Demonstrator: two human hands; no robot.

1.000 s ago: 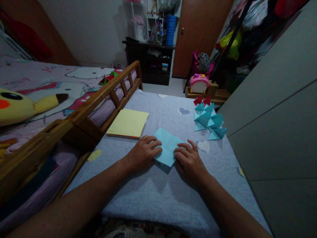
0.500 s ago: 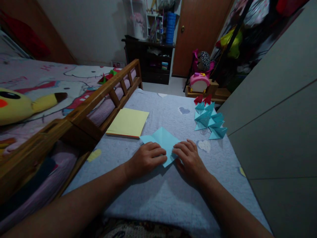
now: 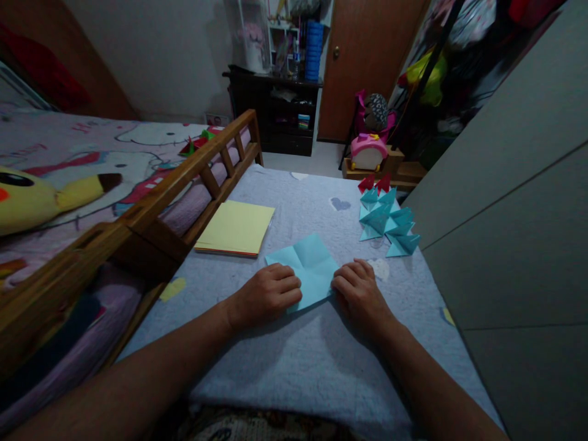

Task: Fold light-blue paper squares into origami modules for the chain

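A light blue square of paper with crease lines lies flat on the grey-blue bedcover in front of me. My left hand rests curled on the sheet's near left edge, fingers pressed together on it. My right hand is curled at the sheet's right corner, its fingertips pinching the paper's edge. A stack of yellow paper lies to the left of the blue sheet.
Several folded blue paper pieces with two red ones sit at the far right of the cover. A wooden bed rail runs along the left, a yellow plush toy beyond it. A grey cabinet stands on the right.
The blue paper has been unfolded and turned from a diamond to a flatter open square. My right hand slid rightward to its corner; my left hand stayed on the near edge.
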